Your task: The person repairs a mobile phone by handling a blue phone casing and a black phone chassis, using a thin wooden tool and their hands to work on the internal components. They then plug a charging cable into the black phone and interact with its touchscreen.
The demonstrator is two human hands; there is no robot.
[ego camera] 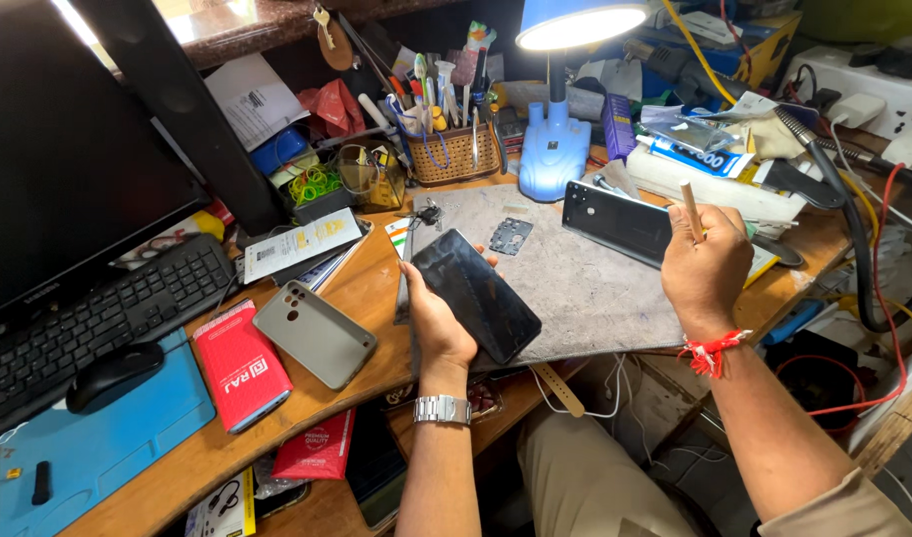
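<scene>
Left hand grip clamps the black phone at the grey mat's left edge, glass up. Right hand pinches a wooden stick upright above the mat's right side. Best to support the phone flat on the mat and work the stick along the seam, low angle.

I see a bright, sharp frame. The blue desk lamp at top centre is lit, its shade blown out to white. Daylight glares at the upper left edge. The black monitor stays dark, and straight lines bow near the edges.
</scene>
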